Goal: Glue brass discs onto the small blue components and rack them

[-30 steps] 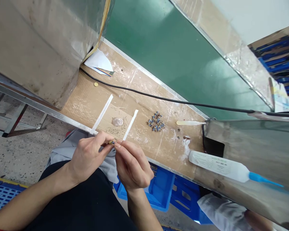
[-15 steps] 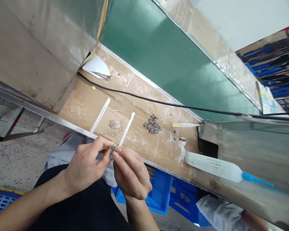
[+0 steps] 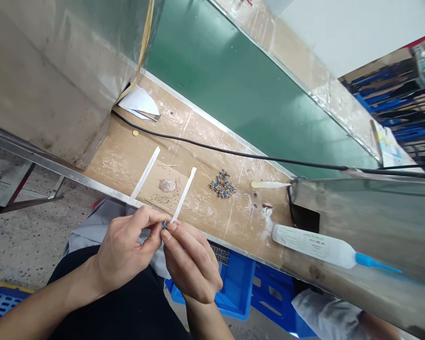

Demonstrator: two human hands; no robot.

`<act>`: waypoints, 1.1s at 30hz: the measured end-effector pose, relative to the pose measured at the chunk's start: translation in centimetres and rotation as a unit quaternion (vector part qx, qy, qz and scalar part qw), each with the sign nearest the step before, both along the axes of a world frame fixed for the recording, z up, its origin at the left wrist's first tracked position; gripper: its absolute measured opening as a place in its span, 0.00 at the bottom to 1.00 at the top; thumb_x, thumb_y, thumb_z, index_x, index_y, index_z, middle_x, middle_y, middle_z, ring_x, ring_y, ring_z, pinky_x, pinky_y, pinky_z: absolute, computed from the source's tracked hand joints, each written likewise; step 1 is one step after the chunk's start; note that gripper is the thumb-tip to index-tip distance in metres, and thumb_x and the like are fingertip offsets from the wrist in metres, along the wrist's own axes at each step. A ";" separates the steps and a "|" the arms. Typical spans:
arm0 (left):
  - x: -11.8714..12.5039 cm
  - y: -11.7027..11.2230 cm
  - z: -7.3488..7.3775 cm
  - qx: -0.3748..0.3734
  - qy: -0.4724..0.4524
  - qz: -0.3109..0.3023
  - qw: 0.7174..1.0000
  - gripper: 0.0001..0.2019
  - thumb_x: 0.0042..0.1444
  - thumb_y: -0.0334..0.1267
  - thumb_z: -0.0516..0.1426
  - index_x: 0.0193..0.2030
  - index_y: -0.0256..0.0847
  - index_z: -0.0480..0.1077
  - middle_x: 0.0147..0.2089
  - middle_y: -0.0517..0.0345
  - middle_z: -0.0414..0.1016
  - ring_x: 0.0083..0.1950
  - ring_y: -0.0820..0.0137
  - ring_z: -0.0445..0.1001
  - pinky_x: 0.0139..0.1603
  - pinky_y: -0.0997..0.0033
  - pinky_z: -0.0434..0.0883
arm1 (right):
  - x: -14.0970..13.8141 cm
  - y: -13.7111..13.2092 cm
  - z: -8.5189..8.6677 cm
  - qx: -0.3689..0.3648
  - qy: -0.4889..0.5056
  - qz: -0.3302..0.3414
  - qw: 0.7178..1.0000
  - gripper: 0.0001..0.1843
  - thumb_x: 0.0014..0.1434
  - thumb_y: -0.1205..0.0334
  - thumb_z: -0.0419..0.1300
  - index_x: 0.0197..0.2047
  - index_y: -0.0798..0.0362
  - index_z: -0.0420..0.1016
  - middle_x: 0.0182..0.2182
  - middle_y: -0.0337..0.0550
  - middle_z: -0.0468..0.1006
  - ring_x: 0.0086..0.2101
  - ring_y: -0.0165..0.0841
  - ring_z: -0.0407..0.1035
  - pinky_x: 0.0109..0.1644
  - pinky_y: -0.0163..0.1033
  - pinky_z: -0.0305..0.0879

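A small blue part with a brassy edge [image 3: 164, 224] sits between my fingertips at the table's front edge, mostly covered by them. My left hand [image 3: 129, 248] pinches it between thumb and index finger. My right hand [image 3: 193, 259] is closed, its thumb and fingers pressed together against the part's other side. Whether the right fingers also hold a thin tool is hidden. Just beyond the hands, two white tape strips [image 3: 183, 194] flank a patch with a small clear lump [image 3: 167, 185] and scattered tiny grains. A pile of similar blue and brass parts [image 3: 222, 184] lies to the right.
A black cable [image 3: 212, 150] crosses the cardboard-covered table. A white bottle with a blue nozzle [image 3: 314, 243] lies at right, near a pale flat stick [image 3: 270, 184]. Blue crates [image 3: 237, 283] stand below the edge. Another person's sleeve [image 3: 325, 311] shows at lower right.
The view has shifted slightly. Both hands stay together at the edge with small finger movements, and the brassy side of the held part shows less than before.
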State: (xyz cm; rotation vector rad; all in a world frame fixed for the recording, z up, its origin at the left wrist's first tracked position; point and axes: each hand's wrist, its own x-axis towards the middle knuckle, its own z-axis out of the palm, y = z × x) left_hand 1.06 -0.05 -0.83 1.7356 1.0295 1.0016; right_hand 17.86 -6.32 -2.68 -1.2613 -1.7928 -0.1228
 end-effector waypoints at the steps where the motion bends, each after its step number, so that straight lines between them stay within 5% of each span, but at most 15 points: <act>1: 0.0 0.0 0.0 0.001 0.001 0.002 1.000 0.12 0.71 0.25 0.62 0.54 0.47 0.76 0.47 0.65 0.91 0.45 0.73 0.92 0.50 0.79 0.85 | 0.0 0.0 0.0 -0.002 -0.001 0.000 1.000 0.27 0.66 0.78 0.73 0.66 0.53 0.84 0.53 0.49 0.90 0.49 0.44 0.89 0.51 0.50 0.94; 10: 0.2 -0.1 0.0 0.006 0.009 0.017 1.000 0.11 0.71 0.25 0.61 0.53 0.46 0.78 0.46 0.65 0.91 0.44 0.73 0.91 0.50 0.79 0.85 | -0.3 0.5 0.1 -0.005 0.017 0.000 1.000 0.27 0.67 0.77 0.74 0.67 0.52 0.84 0.52 0.48 0.90 0.48 0.44 0.89 0.50 0.49 0.94; 18: -0.1 -0.1 -0.1 -0.105 -0.069 -0.014 0.992 0.14 0.72 0.29 0.63 0.61 0.47 0.77 0.56 0.59 0.91 0.55 0.71 0.91 0.60 0.78 0.85 | 0.0 0.1 -0.3 0.013 0.011 -0.016 1.000 0.27 0.66 0.78 0.73 0.66 0.52 0.84 0.54 0.50 0.90 0.49 0.45 0.89 0.51 0.50 0.94; 22: -0.2 0.2 -0.1 -0.172 -0.097 -0.025 0.980 0.11 0.71 0.30 0.65 0.56 0.49 0.80 0.51 0.65 0.91 0.50 0.73 0.91 0.55 0.80 0.85 | 0.0 -0.1 -0.2 0.017 0.011 -0.013 1.000 0.28 0.64 0.80 0.74 0.66 0.55 0.85 0.54 0.51 0.89 0.50 0.45 0.88 0.52 0.50 0.94; 33: -0.2 0.7 -0.2 -0.154 -0.077 -0.026 0.985 0.08 0.69 0.28 0.65 0.45 0.46 0.83 0.40 0.69 0.89 0.39 0.77 0.88 0.46 0.82 0.82 | 0.9 -1.0 -0.8 -0.019 -0.032 -0.005 0.999 0.28 0.68 0.74 0.74 0.67 0.47 0.83 0.56 0.47 0.89 0.51 0.44 0.88 0.54 0.50 0.93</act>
